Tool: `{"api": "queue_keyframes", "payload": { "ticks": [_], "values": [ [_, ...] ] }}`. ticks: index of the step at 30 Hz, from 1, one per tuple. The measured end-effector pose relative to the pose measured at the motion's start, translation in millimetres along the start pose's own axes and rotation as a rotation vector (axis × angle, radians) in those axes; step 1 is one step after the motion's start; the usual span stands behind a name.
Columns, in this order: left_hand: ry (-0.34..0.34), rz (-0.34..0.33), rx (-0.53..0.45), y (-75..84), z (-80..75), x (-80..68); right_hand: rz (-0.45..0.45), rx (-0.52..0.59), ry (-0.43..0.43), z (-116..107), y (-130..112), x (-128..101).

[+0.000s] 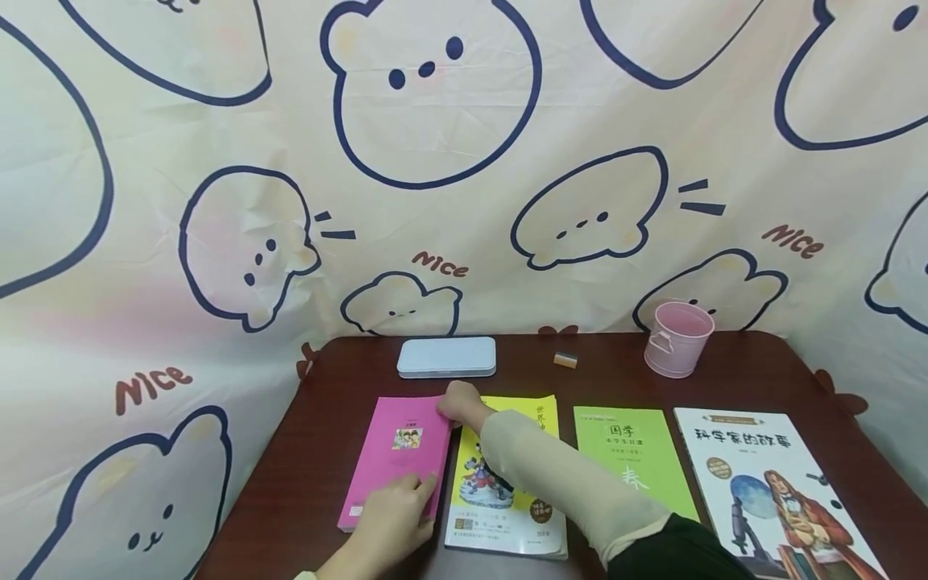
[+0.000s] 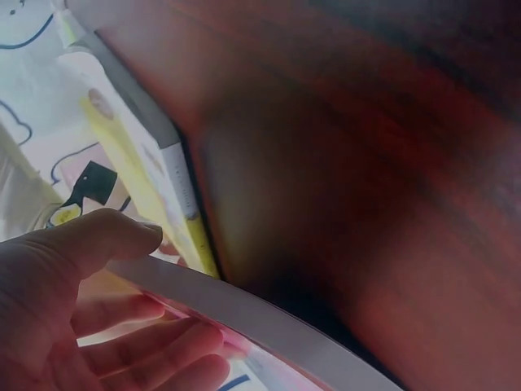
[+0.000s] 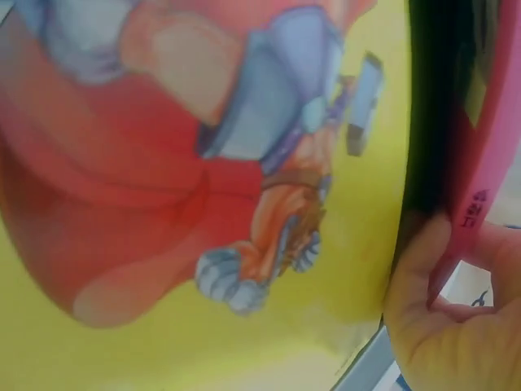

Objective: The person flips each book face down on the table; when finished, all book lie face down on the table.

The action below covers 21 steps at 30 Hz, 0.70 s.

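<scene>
Pink book (image 1: 395, 459) is pinched by the right hand (image 1: 458, 405) at 1 o'clock and the left hand (image 1: 395, 524) at 5; lift both edges evenly, clear of the yellow book (image 1: 507, 483).

This is looking like a child's study corner in a home rather than a classroom or office. A cream cloth backdrop (image 1: 464, 161) printed with cartoon bears and the word "Nice" is filling the whole upper part of the head view. Below it, a small dark wooden table (image 1: 761, 379) is taking up the lower middle, with children's books lying in a row along its near edge: a pink book (image 1: 399, 451), a yellow book (image 1: 532, 524), a green workbook (image 1: 631, 459) and an illustrated storybook (image 1: 768, 483). Toward the back, a pale blue pencil case (image 1: 446, 356), an eraser (image 1: 565, 360) and a small pink bucket (image 1: 678, 339) are sitting.
</scene>
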<state>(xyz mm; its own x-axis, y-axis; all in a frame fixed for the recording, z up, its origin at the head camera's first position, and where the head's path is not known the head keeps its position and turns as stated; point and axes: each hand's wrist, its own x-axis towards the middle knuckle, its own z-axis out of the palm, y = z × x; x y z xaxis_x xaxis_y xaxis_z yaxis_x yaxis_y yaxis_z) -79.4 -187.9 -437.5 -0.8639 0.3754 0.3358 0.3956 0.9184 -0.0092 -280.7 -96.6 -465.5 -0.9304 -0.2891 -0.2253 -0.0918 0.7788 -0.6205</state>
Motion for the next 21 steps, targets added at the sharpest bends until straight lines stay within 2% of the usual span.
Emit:
{"api": "queue_keyframes", "payload": {
  "ticks": [5,12,21],
  "values": [
    [-0.009,-0.005,0.003,2.4,7.3,-2.2,-0.066,-0.159,0.070,6.0,-2.6,-4.1],
    [-0.033,-0.013,-0.038,1.7,12.2,-2.7,-0.127,-0.282,0.098,11.0,-4.9,-8.4],
    [-0.143,0.009,-0.045,-3.8,16.4,-1.7,-0.259,-0.522,0.100,9.4,-5.4,-8.5]
  ]
}}
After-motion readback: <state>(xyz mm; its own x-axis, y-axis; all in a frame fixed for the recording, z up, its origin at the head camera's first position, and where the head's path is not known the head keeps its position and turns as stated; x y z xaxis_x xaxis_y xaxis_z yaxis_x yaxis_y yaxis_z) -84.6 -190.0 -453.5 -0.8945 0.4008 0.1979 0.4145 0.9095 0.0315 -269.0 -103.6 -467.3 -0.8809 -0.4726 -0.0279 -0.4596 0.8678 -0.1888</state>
